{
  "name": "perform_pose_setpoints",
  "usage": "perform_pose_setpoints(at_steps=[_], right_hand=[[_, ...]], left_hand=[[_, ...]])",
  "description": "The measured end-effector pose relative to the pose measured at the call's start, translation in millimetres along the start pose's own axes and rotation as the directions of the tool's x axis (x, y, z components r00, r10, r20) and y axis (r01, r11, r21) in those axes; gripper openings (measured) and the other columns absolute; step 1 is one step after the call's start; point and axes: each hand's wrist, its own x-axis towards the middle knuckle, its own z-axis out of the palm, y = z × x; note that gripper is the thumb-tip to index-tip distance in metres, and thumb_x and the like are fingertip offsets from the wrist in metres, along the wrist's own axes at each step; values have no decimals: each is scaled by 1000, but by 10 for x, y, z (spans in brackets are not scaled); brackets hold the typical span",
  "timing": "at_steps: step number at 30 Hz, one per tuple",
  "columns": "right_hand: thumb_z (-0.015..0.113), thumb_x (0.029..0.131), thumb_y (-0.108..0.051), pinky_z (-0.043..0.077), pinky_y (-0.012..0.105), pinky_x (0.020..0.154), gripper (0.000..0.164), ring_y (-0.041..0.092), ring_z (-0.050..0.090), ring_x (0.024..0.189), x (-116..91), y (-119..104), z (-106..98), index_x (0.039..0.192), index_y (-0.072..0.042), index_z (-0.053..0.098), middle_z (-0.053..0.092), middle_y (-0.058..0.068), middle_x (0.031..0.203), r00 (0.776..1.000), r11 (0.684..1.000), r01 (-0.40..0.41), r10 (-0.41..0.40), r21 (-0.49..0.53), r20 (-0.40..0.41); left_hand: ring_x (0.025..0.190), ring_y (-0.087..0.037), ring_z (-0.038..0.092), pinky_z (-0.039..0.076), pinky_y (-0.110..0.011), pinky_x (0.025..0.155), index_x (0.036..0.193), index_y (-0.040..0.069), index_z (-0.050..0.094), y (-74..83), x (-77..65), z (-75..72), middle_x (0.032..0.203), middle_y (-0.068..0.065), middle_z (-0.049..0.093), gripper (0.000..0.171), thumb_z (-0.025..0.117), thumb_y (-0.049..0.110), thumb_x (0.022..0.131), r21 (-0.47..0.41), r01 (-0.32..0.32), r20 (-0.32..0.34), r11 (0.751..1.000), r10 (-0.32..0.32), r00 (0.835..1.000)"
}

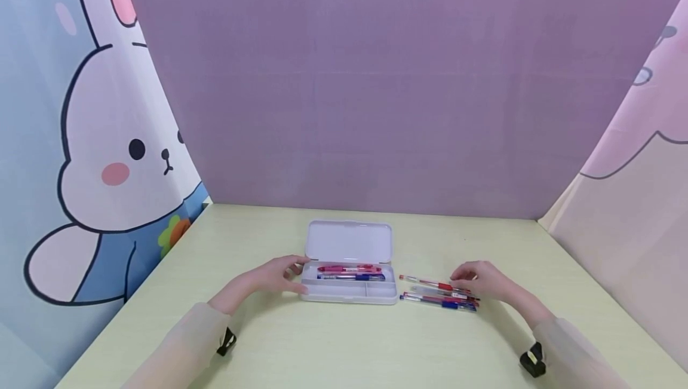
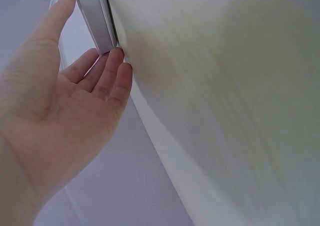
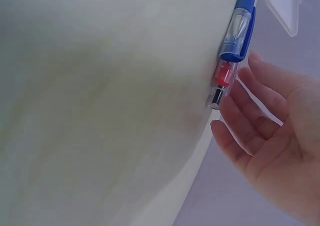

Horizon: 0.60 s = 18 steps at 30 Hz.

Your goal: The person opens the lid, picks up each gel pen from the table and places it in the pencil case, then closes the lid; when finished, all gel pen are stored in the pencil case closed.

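Note:
A white pencil case (image 1: pixel 350 300) lies with its lid (image 1: pixel 349 241) raised at the back. Inside its rear compartment are a pink-red pen (image 1: pixel 349 269) and a blue pen (image 1: pixel 350 277). My left hand (image 1: pixel 273 274) holds the case's left end, thumb on one side and fingertips against the other, as the left wrist view shows. Right of the case lie several pens, among them a red-gripped pen (image 1: pixel 445 286) and a blue-capped pen (image 3: pixel 235 38). My right hand (image 1: pixel 482 279) is over their right ends, fingers loosely bent, fingertips right at the red-gripped pen.
The case's front section has a small divider (image 1: pixel 366 288). The pale table (image 1: pixel 344 347) ends at a purple backdrop (image 1: pixel 376 90). Printed curtains flank both sides, with a cartoon rabbit (image 1: pixel 118 120) on the left. Black straps (image 1: pixel 533 360) sit at both wrists.

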Motion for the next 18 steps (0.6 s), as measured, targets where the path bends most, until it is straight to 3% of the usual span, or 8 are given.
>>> perform_pose_setpoints(at_steps=[18], right_hand=[[70,83,-17,42,21,61,15,3,48,72,10,38,15,92,-5,73,62,-1,84,1000,1000,14,-14,-24,-4]], left_hand=[[106,-24,53,45,-44,91,136,7,46,7,-9,-1,122,-10,56,72,76,35,77,5,0,2,1000,0,1000]])
